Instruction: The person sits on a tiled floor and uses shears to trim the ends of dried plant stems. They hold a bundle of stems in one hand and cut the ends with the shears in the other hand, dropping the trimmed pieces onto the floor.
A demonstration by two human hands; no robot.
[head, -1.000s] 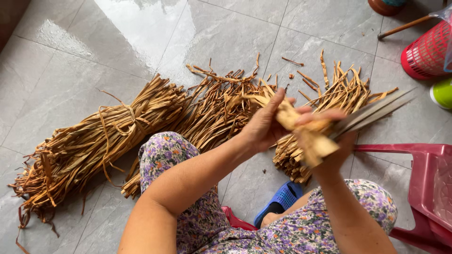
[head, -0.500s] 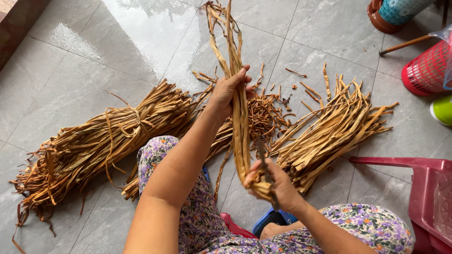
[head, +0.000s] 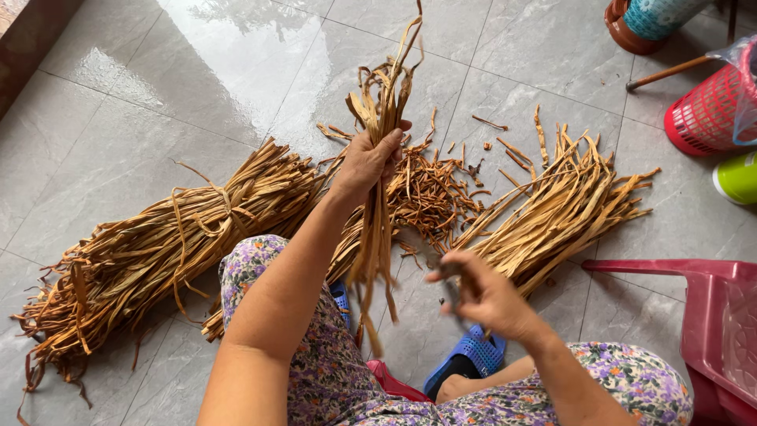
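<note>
**Strips held up over the floor**

My left hand [head: 369,162] was raised near the middle of the frame, its fingers closed tight round a bunch of dry tan strips [head: 378,181]. The bunch stood almost upright: its curled tips reached the top edge of the frame, and its loose ends hung down past my flowered knee [head: 260,276]. My right hand [head: 485,296] sat lower and to the right, apart from the bunch, fingers curled round a small dark thing; it was blurred, and I could not tell what it was.

On the grey tile floor [head: 158,102] lay the rest. A big tied bundle [head: 165,244] stretched across the left of the frame. A loose pile [head: 564,213] fanned out at right of centre, and short scraps [head: 434,193] lay between the two, behind my left hand. A blue sandal [head: 465,359] showed at bottom centre. A red stool [head: 710,315] stood at the lower right, a red basket [head: 706,110] at the upper right.
</note>
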